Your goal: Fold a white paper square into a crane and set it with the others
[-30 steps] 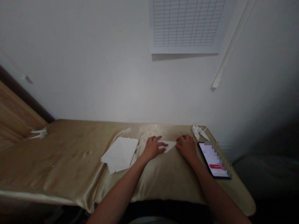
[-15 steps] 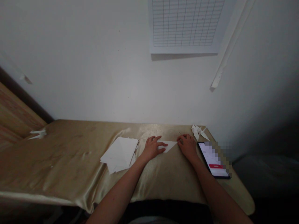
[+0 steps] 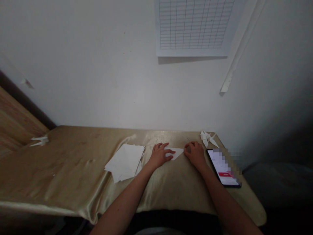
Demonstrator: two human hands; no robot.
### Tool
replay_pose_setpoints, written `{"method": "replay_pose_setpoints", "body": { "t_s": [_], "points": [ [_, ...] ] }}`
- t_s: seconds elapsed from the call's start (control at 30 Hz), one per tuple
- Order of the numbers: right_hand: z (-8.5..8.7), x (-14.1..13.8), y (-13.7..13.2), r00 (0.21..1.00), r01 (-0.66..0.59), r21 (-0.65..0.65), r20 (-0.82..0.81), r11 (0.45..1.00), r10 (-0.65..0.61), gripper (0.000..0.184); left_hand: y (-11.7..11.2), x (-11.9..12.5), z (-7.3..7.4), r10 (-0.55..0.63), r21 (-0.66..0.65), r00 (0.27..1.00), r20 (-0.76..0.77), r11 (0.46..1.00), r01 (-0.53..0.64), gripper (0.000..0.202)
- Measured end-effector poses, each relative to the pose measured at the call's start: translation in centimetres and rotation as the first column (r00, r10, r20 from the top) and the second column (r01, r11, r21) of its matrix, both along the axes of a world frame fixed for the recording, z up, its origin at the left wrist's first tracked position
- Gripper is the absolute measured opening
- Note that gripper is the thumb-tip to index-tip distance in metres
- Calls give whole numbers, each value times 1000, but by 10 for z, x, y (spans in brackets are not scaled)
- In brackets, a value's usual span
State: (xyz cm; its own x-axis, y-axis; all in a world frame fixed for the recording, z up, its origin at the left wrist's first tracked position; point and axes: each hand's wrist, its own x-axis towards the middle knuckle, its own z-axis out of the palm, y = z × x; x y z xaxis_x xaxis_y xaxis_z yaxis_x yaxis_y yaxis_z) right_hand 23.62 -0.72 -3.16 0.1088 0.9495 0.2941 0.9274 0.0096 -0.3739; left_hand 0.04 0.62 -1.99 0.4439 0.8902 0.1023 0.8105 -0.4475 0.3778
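I have the folded paper lying flat on the cloth-covered table, closer to the far edge than the near one and toward the right end. Its long axis runs roughly parallel to the far edge, and its narrow tip points right, at my right hand. My left hand covers the paper's other end, thumb and forefinger spread apart and resting on it, the other fingers stretched toward the far edge; nothing is pinched there. My right fingers are curled beside the tip; I can't tell whether they grip it.

A stack of white sheets sits left of my left hand, its corners uneven. A phone lies along the right edge, beside my right forearm, and folded paper figures stand by the far right corner, just beyond that hand. The visible part of the folded paper is plain white, slanting to a sharp point; finer creases are too small to make out.
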Motion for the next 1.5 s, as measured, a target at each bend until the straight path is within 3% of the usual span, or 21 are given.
{"method": "replay_pose_setpoints", "body": {
  "t_s": [0.4,0.83,1.03,1.5],
  "points": [
    [-2,-20,-12,992,-122,-16,-19,992,121,44,-3,1,4,14,0,1000,-9,1000,-14,28],
    [0,-32,-20,989,-147,-52,-29,988,146,64,0,1,-1,12,23,1000,-8,1000,-12,30],
    [-1,-29,-20,987,-150,-28,-55,988,148,55,2,-1,-6,5,41,1000,-10,999,-4,31],
    [-2,-12,-8,992,-125,17,-26,992,125,25,-1,1,4,4,11,1000,-12,1000,-4,30]
  ]
}}
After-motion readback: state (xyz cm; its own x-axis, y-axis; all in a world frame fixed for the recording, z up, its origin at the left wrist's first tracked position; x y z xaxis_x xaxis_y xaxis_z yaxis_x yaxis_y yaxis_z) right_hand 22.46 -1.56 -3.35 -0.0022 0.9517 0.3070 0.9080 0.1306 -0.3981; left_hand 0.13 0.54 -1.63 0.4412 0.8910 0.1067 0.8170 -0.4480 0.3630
